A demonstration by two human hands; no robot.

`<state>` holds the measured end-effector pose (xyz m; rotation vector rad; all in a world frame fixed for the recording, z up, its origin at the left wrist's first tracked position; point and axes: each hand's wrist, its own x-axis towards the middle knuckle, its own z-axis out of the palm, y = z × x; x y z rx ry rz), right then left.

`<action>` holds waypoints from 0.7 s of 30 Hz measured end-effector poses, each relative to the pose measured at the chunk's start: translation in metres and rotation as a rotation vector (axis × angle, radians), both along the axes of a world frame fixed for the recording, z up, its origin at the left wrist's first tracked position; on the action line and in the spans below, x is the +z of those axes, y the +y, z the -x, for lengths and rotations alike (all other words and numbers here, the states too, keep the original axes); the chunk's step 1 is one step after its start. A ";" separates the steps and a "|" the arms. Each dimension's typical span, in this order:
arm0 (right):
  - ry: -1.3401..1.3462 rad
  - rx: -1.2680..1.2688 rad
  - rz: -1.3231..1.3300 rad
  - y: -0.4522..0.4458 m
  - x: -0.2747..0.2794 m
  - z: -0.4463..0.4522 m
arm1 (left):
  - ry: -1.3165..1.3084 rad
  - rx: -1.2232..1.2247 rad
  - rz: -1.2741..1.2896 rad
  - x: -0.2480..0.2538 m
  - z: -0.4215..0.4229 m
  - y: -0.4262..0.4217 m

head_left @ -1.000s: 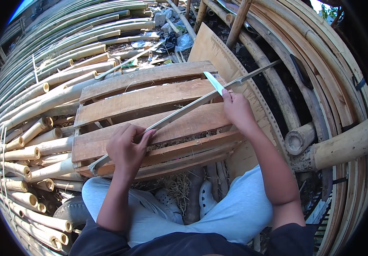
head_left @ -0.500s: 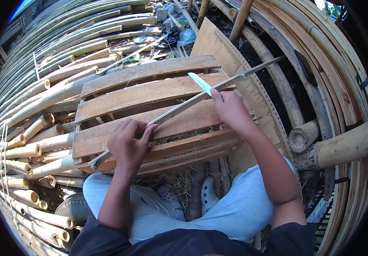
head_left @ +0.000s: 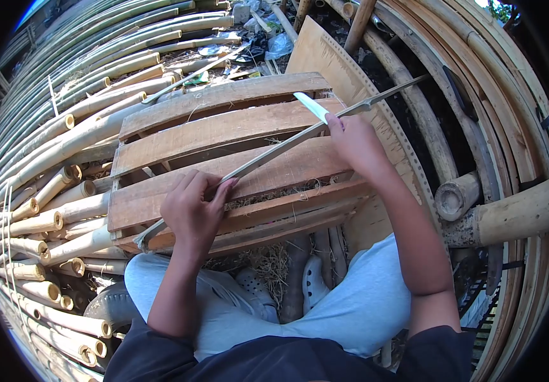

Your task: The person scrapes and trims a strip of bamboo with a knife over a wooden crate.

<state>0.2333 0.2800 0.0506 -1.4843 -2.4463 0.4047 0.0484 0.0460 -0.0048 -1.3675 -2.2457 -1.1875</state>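
Observation:
A long, thin bamboo strip (head_left: 268,156) lies diagonally over a slatted wooden crate (head_left: 220,135), its frayed lower end beyond the crate's near left side. My left hand (head_left: 192,205) is closed around the strip near that lower end, thumb on top. Farther up, my right hand (head_left: 356,143) grips a knife whose pale, bright blade (head_left: 311,107) points up and left across the strip. The knife's handle is hidden inside my fingers. Just past my right hand, a notched knot shows on the strip, whose far tip reaches over the curved board.
Bamboo poles (head_left: 83,153) are stacked along the left. A curved brown board (head_left: 376,127) with a perforated edge leans behind the crate. Long timber slats (head_left: 504,83) and a thick bamboo post (head_left: 516,216) stand to my right. Plastic litter (head_left: 279,46) lies at the back.
My right hand and the knife have moved a little rightward and up along the strip, away from my left hand. The left hand keeps its hold.

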 end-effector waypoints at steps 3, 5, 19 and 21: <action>-0.034 0.004 0.068 -0.008 0.017 0.004 | 0.034 -0.013 -0.030 -0.001 0.001 0.001; -0.048 -0.070 0.024 0.019 0.020 -0.004 | -0.004 -0.005 -0.017 -0.001 -0.002 0.001; -0.002 -0.126 0.051 0.007 0.016 -0.016 | -0.005 -0.001 0.004 -0.004 0.000 -0.004; 0.004 -0.155 0.147 0.011 0.023 -0.019 | -0.005 -0.010 0.007 -0.005 -0.002 -0.003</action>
